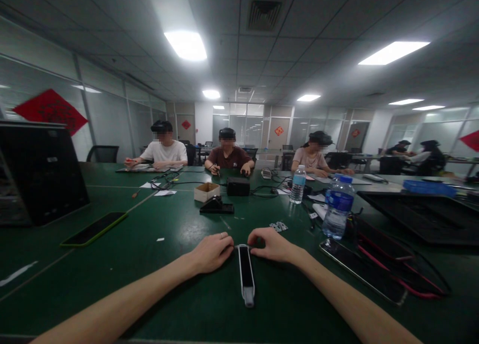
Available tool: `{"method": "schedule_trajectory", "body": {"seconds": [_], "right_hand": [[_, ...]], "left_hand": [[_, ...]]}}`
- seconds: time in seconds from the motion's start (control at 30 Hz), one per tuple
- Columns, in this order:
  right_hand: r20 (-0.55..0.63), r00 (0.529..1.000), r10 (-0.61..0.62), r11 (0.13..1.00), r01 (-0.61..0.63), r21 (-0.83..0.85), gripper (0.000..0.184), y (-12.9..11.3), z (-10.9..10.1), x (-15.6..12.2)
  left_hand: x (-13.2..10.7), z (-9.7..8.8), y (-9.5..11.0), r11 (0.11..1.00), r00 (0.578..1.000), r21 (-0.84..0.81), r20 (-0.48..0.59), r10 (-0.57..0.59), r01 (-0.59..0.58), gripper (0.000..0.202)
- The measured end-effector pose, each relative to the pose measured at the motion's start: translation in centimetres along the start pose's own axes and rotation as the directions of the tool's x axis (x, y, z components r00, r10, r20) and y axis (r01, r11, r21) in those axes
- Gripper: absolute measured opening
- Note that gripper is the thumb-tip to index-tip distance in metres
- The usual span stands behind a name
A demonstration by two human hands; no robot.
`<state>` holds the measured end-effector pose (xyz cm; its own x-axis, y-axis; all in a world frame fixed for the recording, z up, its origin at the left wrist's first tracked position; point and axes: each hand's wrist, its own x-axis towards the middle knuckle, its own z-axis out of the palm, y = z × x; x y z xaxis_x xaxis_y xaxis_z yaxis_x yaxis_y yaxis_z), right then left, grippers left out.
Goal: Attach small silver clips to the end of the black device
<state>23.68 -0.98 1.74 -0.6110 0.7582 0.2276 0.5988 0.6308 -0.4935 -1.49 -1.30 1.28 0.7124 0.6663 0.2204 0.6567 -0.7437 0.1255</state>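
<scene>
A slim pen-shaped device (246, 271) with a long black screen, pale frame and grey tip lies on the green table, its tip toward me. At its far end, my left hand (212, 252) rests on the left side with curled fingers and a ring on one finger. Opposite it, on the right, my right hand (272, 244) has thumb and index finger bent together in a loop. The fingertips of both hands come close to the device's far end. Anything small between them is too hidden to make out.
A phone (361, 269) lies right, near water bottles (338, 209) and a black tray (422, 217). Left are a green-edged phone (95, 228) and a black computer case (41, 169). Ahead stand a black stand (216, 206) and a small box (206, 191). Several people sit beyond.
</scene>
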Motion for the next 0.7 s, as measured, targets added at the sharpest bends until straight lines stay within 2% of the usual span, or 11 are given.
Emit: {"method": "schedule_trajectory", "body": {"seconds": [0.23,0.7], "right_hand": [[-0.003,1.0,-0.009,1.0,0.009,0.009,0.017,-0.4,0.09,-0.07],[-0.007,1.0,-0.013,1.0,0.012,-0.019,0.02,-0.58,-0.18,-0.08]], "left_hand": [[0.06,0.76,-0.6,1.0,0.999,-0.002,-0.034,0.023,-0.023,0.014],[-0.06,0.05,-0.05,1.0,1.0,-0.006,0.013,-0.017,0.017,0.016]]}}
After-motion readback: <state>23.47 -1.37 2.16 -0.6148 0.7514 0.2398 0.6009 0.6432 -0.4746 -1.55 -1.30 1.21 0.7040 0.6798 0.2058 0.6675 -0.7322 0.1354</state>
